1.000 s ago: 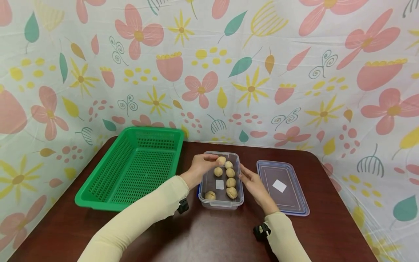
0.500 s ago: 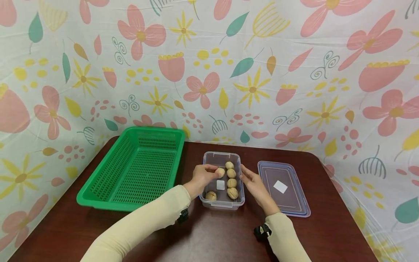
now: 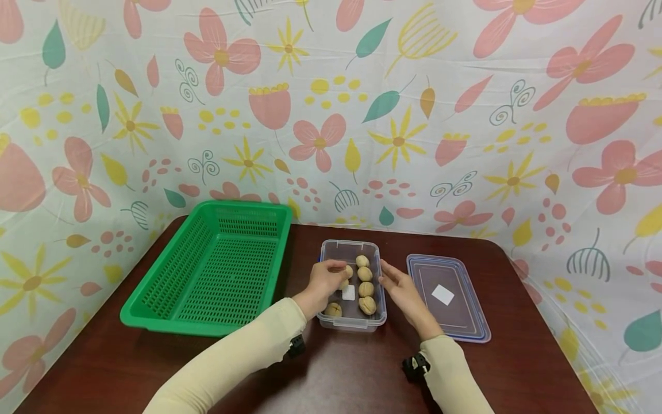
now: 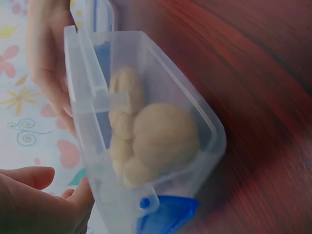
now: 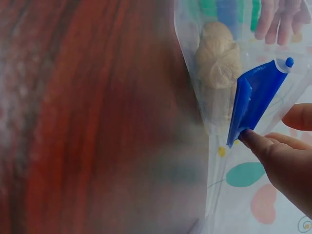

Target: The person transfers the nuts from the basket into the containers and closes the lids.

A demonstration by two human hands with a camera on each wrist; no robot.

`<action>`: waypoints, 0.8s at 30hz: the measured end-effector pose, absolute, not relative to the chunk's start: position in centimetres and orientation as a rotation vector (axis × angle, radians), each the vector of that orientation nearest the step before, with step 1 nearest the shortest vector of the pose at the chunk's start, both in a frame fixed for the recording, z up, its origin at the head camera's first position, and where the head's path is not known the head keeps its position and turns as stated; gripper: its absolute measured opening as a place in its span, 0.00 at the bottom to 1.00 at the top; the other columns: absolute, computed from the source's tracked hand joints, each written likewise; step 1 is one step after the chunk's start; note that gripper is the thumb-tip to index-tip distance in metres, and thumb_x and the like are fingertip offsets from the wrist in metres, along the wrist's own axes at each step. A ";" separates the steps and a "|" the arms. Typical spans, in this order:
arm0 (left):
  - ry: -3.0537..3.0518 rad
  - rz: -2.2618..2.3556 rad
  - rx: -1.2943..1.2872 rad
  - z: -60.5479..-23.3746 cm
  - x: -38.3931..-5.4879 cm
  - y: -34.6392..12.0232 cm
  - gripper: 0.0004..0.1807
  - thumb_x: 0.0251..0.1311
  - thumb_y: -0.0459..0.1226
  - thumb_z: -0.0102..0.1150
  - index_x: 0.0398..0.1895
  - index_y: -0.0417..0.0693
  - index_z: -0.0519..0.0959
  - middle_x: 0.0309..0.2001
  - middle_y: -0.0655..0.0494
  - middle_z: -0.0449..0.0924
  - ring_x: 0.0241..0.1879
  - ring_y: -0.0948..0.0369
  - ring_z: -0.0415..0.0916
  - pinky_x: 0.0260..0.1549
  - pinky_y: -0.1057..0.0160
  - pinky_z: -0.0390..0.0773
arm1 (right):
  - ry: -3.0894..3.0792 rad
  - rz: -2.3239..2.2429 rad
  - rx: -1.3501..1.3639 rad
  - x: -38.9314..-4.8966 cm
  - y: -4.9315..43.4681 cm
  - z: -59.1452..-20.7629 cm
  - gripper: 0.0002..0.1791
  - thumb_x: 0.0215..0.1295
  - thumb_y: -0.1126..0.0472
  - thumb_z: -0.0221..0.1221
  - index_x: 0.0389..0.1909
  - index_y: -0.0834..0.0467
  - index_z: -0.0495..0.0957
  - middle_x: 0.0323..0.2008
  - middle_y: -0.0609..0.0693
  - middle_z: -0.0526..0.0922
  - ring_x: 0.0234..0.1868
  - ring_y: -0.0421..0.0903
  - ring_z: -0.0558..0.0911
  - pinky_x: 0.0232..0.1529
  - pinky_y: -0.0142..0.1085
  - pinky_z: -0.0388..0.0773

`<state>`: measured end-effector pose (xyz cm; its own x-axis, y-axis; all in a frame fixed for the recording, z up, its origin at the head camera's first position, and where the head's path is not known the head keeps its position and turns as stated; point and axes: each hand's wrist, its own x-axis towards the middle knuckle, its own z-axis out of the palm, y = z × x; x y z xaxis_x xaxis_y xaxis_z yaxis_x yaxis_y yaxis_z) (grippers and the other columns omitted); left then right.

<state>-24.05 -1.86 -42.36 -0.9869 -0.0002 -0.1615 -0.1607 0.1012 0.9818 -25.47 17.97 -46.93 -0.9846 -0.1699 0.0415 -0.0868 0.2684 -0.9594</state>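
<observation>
A clear plastic food container (image 3: 351,323) with several walnuts (image 3: 367,305) in it stands on the table. My left hand (image 3: 322,283) hovers over its left side, fingers angled down beside two walnuts (image 3: 348,271) that it partly covers. No walnut shows between thumb and fingers in the left wrist view, where the hand (image 4: 44,204) is at lower left. A single walnut (image 3: 333,309) lies at the near left corner. My right hand (image 3: 404,293) rests its extended fingers on the container's right side; a fingertip touches the blue latch (image 5: 256,100) in the right wrist view.
To the left stands a green perforated plastic basket (image 3: 207,326). A clear, blue-edged lid (image 3: 449,316) with a white square label lies flat on the right. The dark wood table (image 3: 346,368) ends at a floral cloth (image 3: 320,115) behind.
My left hand has lowered a walnut into the container and shifted nearer the body. A second walnut shows below the one by its fingers. The right hand stays at the container's side.
</observation>
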 end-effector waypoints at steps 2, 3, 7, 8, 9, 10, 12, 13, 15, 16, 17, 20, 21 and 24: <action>2.229 2.047 -0.156 -42.3 -24.0 -1.6 0.14 0.62 0.29 0.60 0.50 0.34 0.80 0.46 0.43 0.80 0.47 0.50 0.78 0.46 0.56 0.80 | 2.492 -1.833 -0.248 -25.5 18.1 -46.8 0.25 0.74 0.67 0.47 0.69 0.69 0.60 0.68 0.65 0.63 0.68 0.59 0.64 0.68 0.50 0.60; 2.224 2.058 -0.148 -42.3 -23.9 -1.4 0.14 0.62 0.29 0.60 0.50 0.34 0.80 0.45 0.43 0.80 0.47 0.50 0.79 0.46 0.56 0.80 | 2.521 -1.823 -0.243 -25.4 18.2 -46.7 0.24 0.74 0.67 0.48 0.68 0.69 0.62 0.66 0.65 0.65 0.67 0.58 0.65 0.68 0.50 0.61; 2.219 2.092 -0.109 -42.0 -23.7 -0.5 0.14 0.63 0.30 0.58 0.51 0.34 0.79 0.47 0.43 0.80 0.47 0.51 0.79 0.45 0.59 0.80 | 2.644 -1.768 -0.248 -25.2 18.8 -45.6 0.21 0.75 0.65 0.48 0.65 0.67 0.67 0.63 0.63 0.70 0.65 0.58 0.69 0.65 0.51 0.66; 2.215 2.111 -0.091 -42.0 -23.6 -0.2 0.14 0.63 0.30 0.58 0.51 0.33 0.79 0.47 0.42 0.80 0.47 0.50 0.79 0.45 0.58 0.80 | 2.675 -1.759 -0.259 -25.1 19.0 -45.2 0.21 0.75 0.64 0.48 0.65 0.67 0.68 0.63 0.63 0.71 0.64 0.58 0.70 0.64 0.51 0.67; 2.208 2.127 -0.082 -41.9 -23.6 0.2 0.14 0.63 0.30 0.58 0.51 0.33 0.79 0.48 0.41 0.80 0.47 0.51 0.79 0.46 0.59 0.80 | 2.700 -1.747 -0.269 -25.1 19.3 -44.8 0.21 0.75 0.64 0.48 0.65 0.67 0.68 0.63 0.63 0.71 0.64 0.58 0.70 0.63 0.50 0.69; 2.206 2.134 -0.075 -41.7 -23.5 0.5 0.14 0.64 0.31 0.57 0.51 0.34 0.79 0.49 0.42 0.80 0.48 0.52 0.79 0.46 0.60 0.79 | 2.725 -1.737 -0.277 -25.0 19.5 -44.4 0.21 0.75 0.63 0.48 0.65 0.67 0.69 0.63 0.63 0.72 0.63 0.58 0.71 0.62 0.49 0.70; 2.189 2.170 -0.059 -41.5 -23.3 1.4 0.14 0.64 0.31 0.57 0.51 0.34 0.79 0.50 0.42 0.80 0.47 0.53 0.78 0.46 0.60 0.79 | 2.762 -1.721 -0.288 -24.8 20.2 -43.7 0.21 0.76 0.62 0.48 0.64 0.66 0.69 0.63 0.62 0.72 0.63 0.58 0.71 0.60 0.44 0.71; 2.184 2.188 -0.050 -41.4 -23.2 1.9 0.14 0.64 0.31 0.57 0.50 0.33 0.79 0.50 0.42 0.80 0.47 0.53 0.78 0.46 0.60 0.79 | 2.780 -1.717 -0.293 -24.7 20.5 -43.4 0.21 0.76 0.62 0.48 0.64 0.66 0.69 0.62 0.63 0.72 0.63 0.58 0.72 0.60 0.39 0.71; 2.166 2.196 -0.047 -41.1 -22.9 2.9 0.13 0.64 0.31 0.56 0.51 0.35 0.80 0.49 0.44 0.80 0.47 0.54 0.78 0.47 0.61 0.79 | 2.817 -1.705 -0.293 -24.5 21.4 -43.0 0.21 0.76 0.61 0.48 0.64 0.67 0.69 0.62 0.63 0.72 0.62 0.58 0.72 0.57 0.28 0.70; 2.156 2.201 -0.041 -40.9 -22.8 3.5 0.13 0.65 0.31 0.56 0.51 0.36 0.80 0.50 0.45 0.80 0.47 0.55 0.78 0.47 0.61 0.79 | 2.842 -1.695 -0.296 -24.4 21.8 -42.8 0.21 0.76 0.62 0.48 0.64 0.68 0.69 0.62 0.64 0.73 0.61 0.59 0.73 0.54 0.24 0.70; 2.130 2.221 -0.035 -40.7 -22.6 4.0 0.14 0.65 0.31 0.55 0.51 0.35 0.79 0.50 0.45 0.80 0.48 0.54 0.78 0.49 0.60 0.78 | 2.862 -1.691 -0.297 -24.3 22.3 -42.7 0.21 0.76 0.62 0.48 0.64 0.68 0.69 0.61 0.64 0.73 0.61 0.59 0.73 0.52 0.20 0.68; 2.089 2.209 -0.017 -40.3 -22.0 5.7 0.16 0.67 0.32 0.53 0.55 0.38 0.78 0.52 0.47 0.79 0.53 0.53 0.76 0.54 0.58 0.76 | 2.956 -1.639 -0.289 -24.1 23.9 -42.7 0.21 0.76 0.62 0.47 0.63 0.69 0.69 0.60 0.65 0.74 0.58 0.60 0.74 0.46 0.13 0.65; 2.077 2.207 -0.011 -40.3 -21.9 6.3 0.17 0.67 0.33 0.53 0.57 0.39 0.77 0.54 0.48 0.78 0.55 0.53 0.74 0.56 0.57 0.74 | 2.995 -1.609 -0.278 -24.0 24.5 -42.7 0.21 0.76 0.62 0.47 0.63 0.69 0.70 0.59 0.65 0.74 0.57 0.60 0.75 0.45 0.13 0.65; 2.040 2.202 0.016 -40.1 -21.5 7.9 0.20 0.68 0.34 0.52 0.62 0.41 0.73 0.61 0.46 0.73 0.62 0.51 0.69 0.61 0.54 0.70 | 3.050 -1.577 -0.216 -23.7 26.0 -42.6 0.21 0.76 0.61 0.47 0.62 0.70 0.70 0.58 0.66 0.75 0.56 0.60 0.75 0.44 0.11 0.64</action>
